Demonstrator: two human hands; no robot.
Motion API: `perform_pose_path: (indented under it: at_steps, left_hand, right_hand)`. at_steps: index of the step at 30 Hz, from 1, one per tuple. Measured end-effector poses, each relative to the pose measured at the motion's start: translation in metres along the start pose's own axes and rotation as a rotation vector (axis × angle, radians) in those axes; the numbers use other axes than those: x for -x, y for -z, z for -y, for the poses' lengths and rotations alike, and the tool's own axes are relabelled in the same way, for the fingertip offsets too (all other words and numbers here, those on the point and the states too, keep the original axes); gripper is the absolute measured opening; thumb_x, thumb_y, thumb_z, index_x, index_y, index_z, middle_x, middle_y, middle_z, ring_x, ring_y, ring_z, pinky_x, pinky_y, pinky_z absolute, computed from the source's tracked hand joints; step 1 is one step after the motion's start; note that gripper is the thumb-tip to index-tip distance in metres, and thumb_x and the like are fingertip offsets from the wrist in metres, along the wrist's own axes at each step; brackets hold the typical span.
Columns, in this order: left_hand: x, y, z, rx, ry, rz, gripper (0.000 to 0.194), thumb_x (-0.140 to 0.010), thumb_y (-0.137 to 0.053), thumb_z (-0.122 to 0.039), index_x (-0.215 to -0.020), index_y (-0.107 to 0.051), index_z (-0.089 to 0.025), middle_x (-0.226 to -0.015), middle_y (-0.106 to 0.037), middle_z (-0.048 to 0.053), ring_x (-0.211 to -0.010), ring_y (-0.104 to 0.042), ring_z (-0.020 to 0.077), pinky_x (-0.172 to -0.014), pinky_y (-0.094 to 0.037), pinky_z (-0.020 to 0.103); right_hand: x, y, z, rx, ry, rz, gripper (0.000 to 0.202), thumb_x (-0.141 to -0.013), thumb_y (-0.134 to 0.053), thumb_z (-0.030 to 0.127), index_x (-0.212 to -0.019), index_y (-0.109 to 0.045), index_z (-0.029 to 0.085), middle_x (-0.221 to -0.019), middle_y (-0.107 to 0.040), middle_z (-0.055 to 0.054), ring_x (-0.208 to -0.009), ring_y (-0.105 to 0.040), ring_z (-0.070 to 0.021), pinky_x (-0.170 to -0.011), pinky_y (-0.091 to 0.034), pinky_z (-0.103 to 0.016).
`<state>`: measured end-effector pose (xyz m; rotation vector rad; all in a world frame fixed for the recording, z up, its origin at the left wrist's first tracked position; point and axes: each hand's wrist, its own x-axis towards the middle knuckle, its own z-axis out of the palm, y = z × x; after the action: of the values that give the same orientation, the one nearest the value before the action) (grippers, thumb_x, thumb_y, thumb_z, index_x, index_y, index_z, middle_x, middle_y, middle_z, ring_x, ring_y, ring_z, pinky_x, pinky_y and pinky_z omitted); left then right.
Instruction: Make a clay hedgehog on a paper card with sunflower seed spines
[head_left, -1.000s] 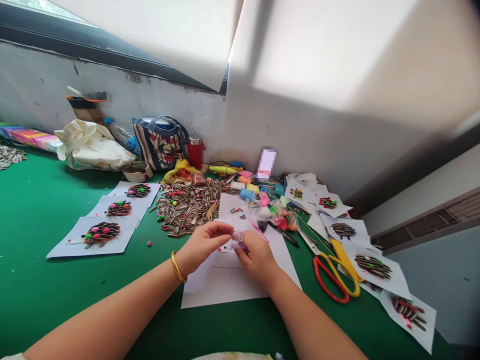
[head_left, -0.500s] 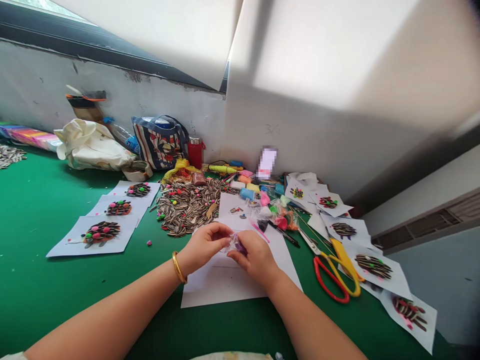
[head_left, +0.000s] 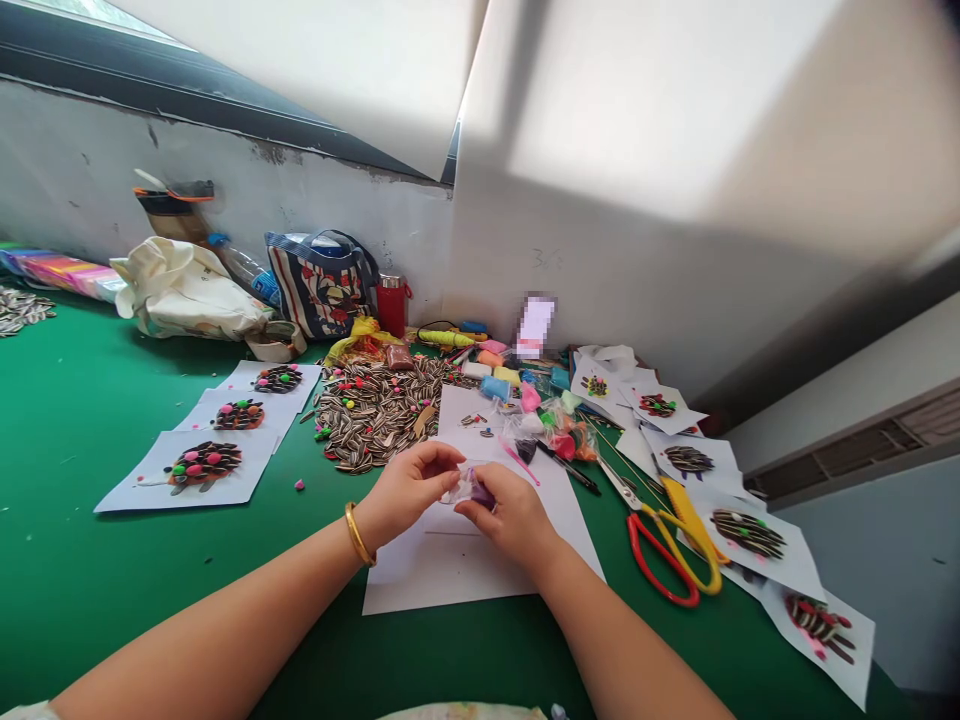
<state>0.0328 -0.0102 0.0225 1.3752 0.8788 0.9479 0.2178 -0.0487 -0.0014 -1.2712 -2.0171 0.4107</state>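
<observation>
A small clear plastic bag with purple clay (head_left: 478,487) is between my two hands, above the white paper (head_left: 480,580). My left hand (head_left: 412,488), with a gold bangle at its wrist, pinches the bag's clear end. Around the purple end my right hand (head_left: 516,508) is closed, its thumb pressed on the bag. Just beyond my hands lie a pile of striped sunflower seeds (head_left: 382,410), a smaller white sheet (head_left: 469,400) with a few seeds and bits on it, and a pink stick (head_left: 519,464).
Scissors (head_left: 660,555) with red and yellow handles lie right of the paper. Sheets with seed hedgehogs (head_left: 746,532) line the right edge; more seed pictures (head_left: 206,465) lie left. Bagged coloured clay (head_left: 495,387), cloth bags (head_left: 322,285) and a red bottle (head_left: 391,305) stand toward the wall.
The clear end of the bag is stretched out a little more between my hands, and more of the purple shows. Both hands stay nearly in place.
</observation>
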Motion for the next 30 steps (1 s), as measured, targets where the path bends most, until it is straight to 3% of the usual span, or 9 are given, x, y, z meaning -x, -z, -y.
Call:
perform_pose_path:
  at_steps: [3, 8, 13, 17, 20, 25, 30]
  left_hand:
    - [-0.002, 0.002, 0.0, 0.028, -0.052, -0.098, 0.021, -0.072, -0.071, -0.024, -0.089, -0.06, -0.019, -0.077, -0.06, -0.002, -0.07, -0.056, 0.0117, -0.063, -0.049, 0.024]
    - [-0.004, 0.005, 0.002, -0.029, -0.131, -0.144, 0.005, -0.072, -0.065, -0.019, -0.076, -0.062, -0.018, -0.077, -0.061, -0.001, -0.072, -0.057, 0.0122, -0.068, -0.049, 0.025]
    - [-0.005, 0.007, 0.007, -0.167, -0.142, -0.107, 0.013, -0.074, -0.062, -0.022, -0.08, -0.072, -0.018, -0.09, -0.07, 0.005, -0.087, -0.063, 0.0184, -0.083, -0.051, 0.031]
    - [-0.005, 0.006, 0.01, -0.182, -0.057, -0.057, 0.02, -0.077, -0.061, -0.027, -0.091, -0.073, -0.018, -0.091, -0.073, 0.006, -0.08, -0.065, 0.0189, -0.075, -0.055, 0.032]
    - [-0.005, 0.006, 0.01, -0.223, -0.123, -0.059, 0.019, -0.076, -0.062, -0.024, -0.089, -0.073, -0.018, -0.093, -0.072, 0.006, -0.081, -0.066, 0.0183, -0.073, -0.056, 0.03]
    - [-0.006, 0.007, 0.008, -0.255, -0.215, -0.077, 0.023, -0.075, -0.059, -0.017, -0.092, -0.076, -0.02, -0.102, -0.07, 0.007, -0.086, -0.066, 0.0181, -0.068, -0.057, 0.027]
    - [-0.003, 0.007, 0.004, -0.262, -0.247, -0.105, 0.024, -0.077, -0.06, -0.017, -0.094, -0.077, -0.022, -0.109, -0.07, 0.007, -0.094, -0.067, 0.0201, -0.071, -0.058, 0.028]
  right_hand:
    - [0.001, 0.0, -0.003, -0.068, -0.062, -0.042, 0.041, -0.08, -0.072, 0.036, -0.113, -0.055, 0.021, -0.098, -0.061, -0.005, -0.078, -0.056, -0.0176, -0.068, -0.046, -0.029]
    - [0.001, -0.002, -0.008, -0.095, -0.096, -0.028, 0.041, -0.085, -0.064, 0.031, -0.123, -0.053, 0.022, -0.104, -0.062, -0.008, -0.078, -0.057, -0.0183, -0.07, -0.049, -0.032]
    - [0.0, -0.001, -0.009, -0.065, -0.063, -0.02, 0.034, -0.091, -0.056, 0.03, -0.124, -0.056, 0.021, -0.105, -0.064, -0.009, -0.086, -0.06, -0.0209, -0.075, -0.049, -0.033]
    - [0.0, 0.002, -0.009, -0.061, -0.023, -0.014, 0.027, -0.095, -0.049, 0.028, -0.118, -0.06, 0.022, -0.099, -0.066, -0.008, -0.089, -0.06, -0.0208, -0.079, -0.049, -0.034]
    - [-0.001, 0.002, -0.007, -0.084, -0.01, -0.028, 0.022, -0.096, -0.047, 0.027, -0.11, -0.063, 0.022, -0.096, -0.066, -0.007, -0.089, -0.059, -0.0196, -0.079, -0.048, -0.032]
    - [-0.002, 0.002, -0.006, -0.192, -0.128, -0.052, 0.022, -0.09, -0.058, 0.032, -0.108, -0.063, 0.021, -0.095, -0.065, -0.005, -0.078, -0.057, -0.0168, -0.066, -0.047, -0.028]
    - [-0.001, 0.0, -0.009, -0.482, -0.232, -0.014, 0.03, -0.09, -0.058, 0.045, -0.107, -0.06, 0.02, -0.089, -0.065, -0.003, -0.076, -0.063, -0.0167, -0.069, -0.051, -0.03]
